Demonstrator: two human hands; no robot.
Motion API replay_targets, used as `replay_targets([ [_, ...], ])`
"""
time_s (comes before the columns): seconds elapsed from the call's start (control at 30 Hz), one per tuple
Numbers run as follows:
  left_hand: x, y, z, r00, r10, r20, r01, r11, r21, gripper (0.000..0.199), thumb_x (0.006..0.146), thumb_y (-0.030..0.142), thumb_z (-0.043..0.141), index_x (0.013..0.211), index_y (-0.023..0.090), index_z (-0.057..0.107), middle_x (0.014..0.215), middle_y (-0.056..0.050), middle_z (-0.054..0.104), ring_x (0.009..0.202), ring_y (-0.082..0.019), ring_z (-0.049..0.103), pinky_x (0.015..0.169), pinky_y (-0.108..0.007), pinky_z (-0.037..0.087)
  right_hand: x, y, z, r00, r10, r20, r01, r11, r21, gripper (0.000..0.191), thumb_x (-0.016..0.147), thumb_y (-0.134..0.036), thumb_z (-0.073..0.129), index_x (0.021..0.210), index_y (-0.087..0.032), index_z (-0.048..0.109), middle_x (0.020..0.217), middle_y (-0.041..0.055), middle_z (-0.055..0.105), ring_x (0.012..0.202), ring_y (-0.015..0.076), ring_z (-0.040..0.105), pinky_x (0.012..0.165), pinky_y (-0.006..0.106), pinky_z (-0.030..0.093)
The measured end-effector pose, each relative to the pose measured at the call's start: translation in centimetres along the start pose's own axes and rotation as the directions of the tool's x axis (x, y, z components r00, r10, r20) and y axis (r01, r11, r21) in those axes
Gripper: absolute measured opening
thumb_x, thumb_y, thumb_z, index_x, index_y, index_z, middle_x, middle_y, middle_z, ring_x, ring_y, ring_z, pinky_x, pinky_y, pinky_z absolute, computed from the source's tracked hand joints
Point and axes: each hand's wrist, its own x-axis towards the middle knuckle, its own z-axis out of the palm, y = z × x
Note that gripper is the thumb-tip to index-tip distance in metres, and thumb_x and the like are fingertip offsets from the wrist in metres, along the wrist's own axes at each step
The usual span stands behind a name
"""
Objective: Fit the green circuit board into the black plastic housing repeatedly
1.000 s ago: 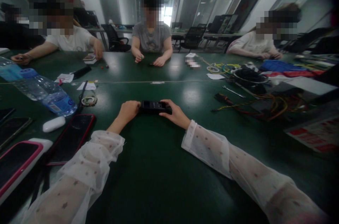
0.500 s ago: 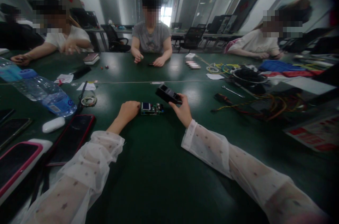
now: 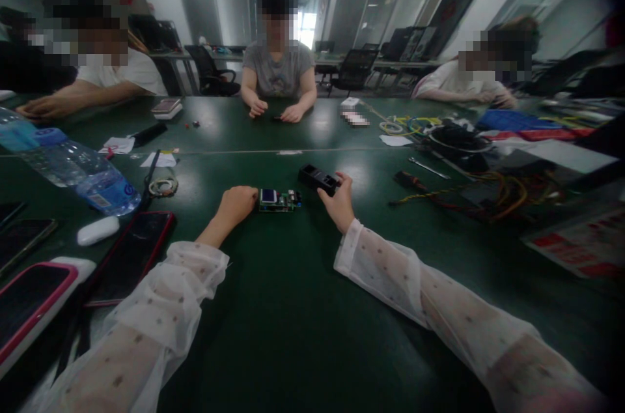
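Note:
A small green circuit board (image 3: 282,202) with a little dark screen lies on the table in front of me. My left hand (image 3: 239,201) rests at the board's left end, its fingers curled closed. What those fingers hold, if anything, is hidden. To the right of the board is a black plastic case (image 3: 317,178), long and box-shaped with openings in its upper face. My right hand (image 3: 339,198) has its thumb and fingers around the case's right end. The case is low, at or just above the tabletop; I cannot tell which.
On the left are a large water bottle (image 3: 92,172), a white earbud case (image 3: 98,230) and several phones, one red-edged phone (image 3: 131,260) among them. At right lie a wrench (image 3: 428,168) and a bundle of wires (image 3: 469,195). Several people sit across the green table (image 3: 293,328).
My right hand has brought the black case down and slightly right, levelling it, and its fingers have loosened a little. My left hand and the circuit board have stayed put.

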Motion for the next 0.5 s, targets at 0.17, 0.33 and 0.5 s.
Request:
replay_targets([
  [0.17, 0.1, -0.1, 0.2, 1.0, 0.01, -0.012, -0.01, 1.0, 0.004, 0.031, 0.094, 0.02, 0.041, 0.093, 0.019, 0.072, 0.096, -0.008, 0.073, 0.086, -0.023, 0.069, 0.071, -0.032, 0.052, -0.2, -1.3, -0.5, 0.997, 0.079, 0.005, -0.079, 0.996, -0.037, 0.071, 0.072, -0.026, 0.067, 0.134, -0.02, 0.034, 0.128, 0.0157, 0.047, 0.121, 0.0332, 0.048, 0.102, 0.056, 0.04],
  [0.33, 0.1, -0.1, 0.2, 1.0, 0.012, -0.008, -0.012, 1.0, -0.02, 0.033, 0.095, 0.021, 0.039, 0.093, 0.018, 0.072, 0.097, -0.009, 0.074, 0.085, -0.022, 0.069, 0.07, -0.031, 0.052, -0.2, -1.5, -0.5, 0.996, 0.084, 0.011, -0.084, 0.996, -0.032, 0.069, 0.072, -0.027, 0.066, 0.134, -0.021, 0.034, 0.13, 0.0151, 0.045, 0.121, 0.0325, 0.047, 0.102, 0.055, 0.04],
  [0.5, 0.0, -0.1, 0.1, 1.0, 0.012, 0.003, -0.011, 1.0, -0.028, 0.032, 0.095, 0.02, 0.04, 0.093, 0.017, 0.072, 0.097, -0.009, 0.073, 0.084, -0.021, 0.068, 0.07, -0.03, 0.052, -0.2, -1.4, -0.4, 0.996, 0.084, 0.003, -0.084, 0.996, -0.023, 0.069, 0.072, -0.027, 0.066, 0.133, -0.022, 0.035, 0.13, 0.0144, 0.045, 0.119, 0.0325, 0.047, 0.103, 0.057, 0.039],
])
